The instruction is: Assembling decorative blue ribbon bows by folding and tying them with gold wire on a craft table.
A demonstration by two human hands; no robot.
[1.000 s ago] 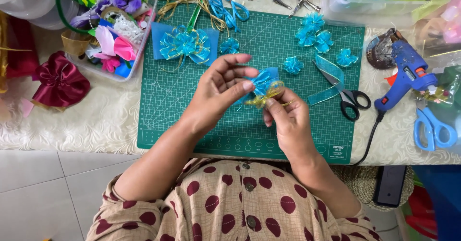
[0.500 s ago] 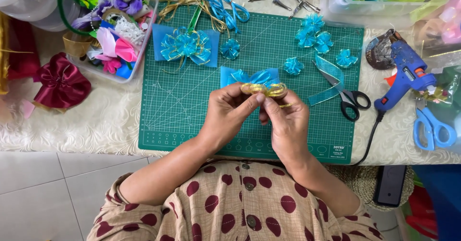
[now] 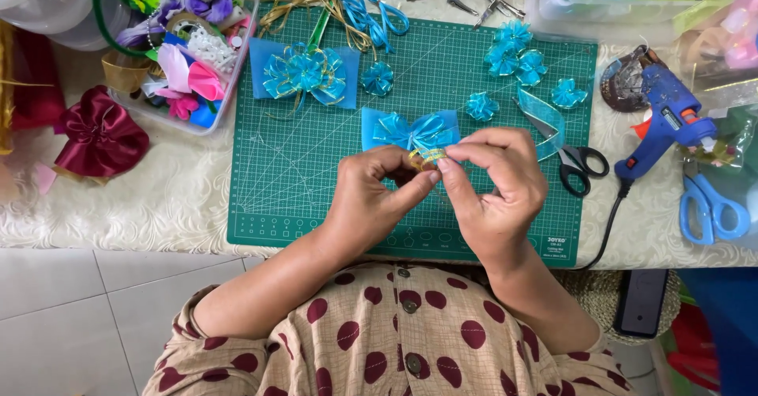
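Gold ribbon loop (image 3: 426,157) is pinched between the left hand (image 3: 371,202) and right hand (image 3: 497,187), just below a blue bow (image 3: 410,130) mid-cutting mat (image 3: 300,167).

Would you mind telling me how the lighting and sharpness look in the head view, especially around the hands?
Head view: light is even and soft, with faint shadows under the left hand and right hand on the green cutting mat; the blue bow is sharp; the clear plastic box shows mild glare; corners look slightly stretched.
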